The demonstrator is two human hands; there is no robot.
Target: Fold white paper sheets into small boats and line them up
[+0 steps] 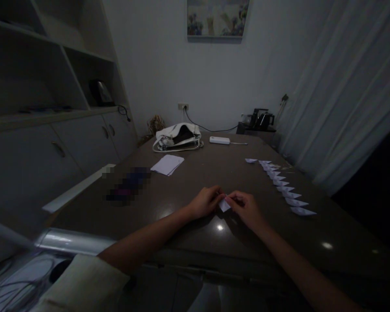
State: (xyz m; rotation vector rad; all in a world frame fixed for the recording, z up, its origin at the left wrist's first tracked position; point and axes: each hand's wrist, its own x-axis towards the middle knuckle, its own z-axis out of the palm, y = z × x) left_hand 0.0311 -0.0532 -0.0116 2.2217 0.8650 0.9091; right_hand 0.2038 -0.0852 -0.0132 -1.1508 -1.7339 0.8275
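This looks like a room in a home or a small office, which one being unclear, with its wide brown table (201, 175), white handbag (164, 141), built-in shelves (87, 53) over cupboards (79, 141), kettle (101, 92), framed picture (218, 19) and long pale curtain (347, 91).

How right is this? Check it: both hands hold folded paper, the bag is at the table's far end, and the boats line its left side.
Wrong side: the head view shows the boats lining the right of the table. Left hand and right hand do hold folded paper, and the bag is at the far end.
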